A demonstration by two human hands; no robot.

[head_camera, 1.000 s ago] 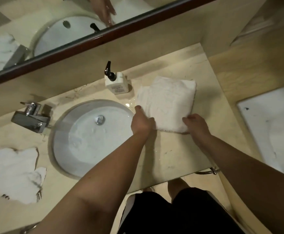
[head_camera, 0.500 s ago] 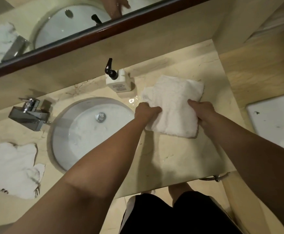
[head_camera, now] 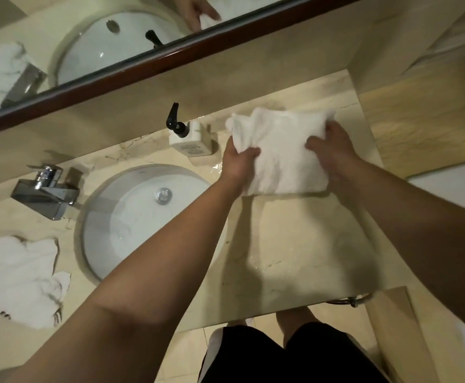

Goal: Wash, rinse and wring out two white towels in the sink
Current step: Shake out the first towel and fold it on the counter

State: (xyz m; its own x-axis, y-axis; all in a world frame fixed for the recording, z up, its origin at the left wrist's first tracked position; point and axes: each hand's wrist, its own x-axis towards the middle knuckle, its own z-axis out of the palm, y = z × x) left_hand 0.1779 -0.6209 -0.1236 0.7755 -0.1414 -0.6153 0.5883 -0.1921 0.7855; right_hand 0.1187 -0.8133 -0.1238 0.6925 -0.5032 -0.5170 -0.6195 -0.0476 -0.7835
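Bare forearms, no sleeves — black shorts (head_camera: pixel 295 357) with a white side stripe, knees showing.

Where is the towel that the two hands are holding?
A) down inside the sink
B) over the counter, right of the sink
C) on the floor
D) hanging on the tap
B: the left hand and right hand grip the folded white towel above the counter, to the right of the sink and beside the soap bottle.
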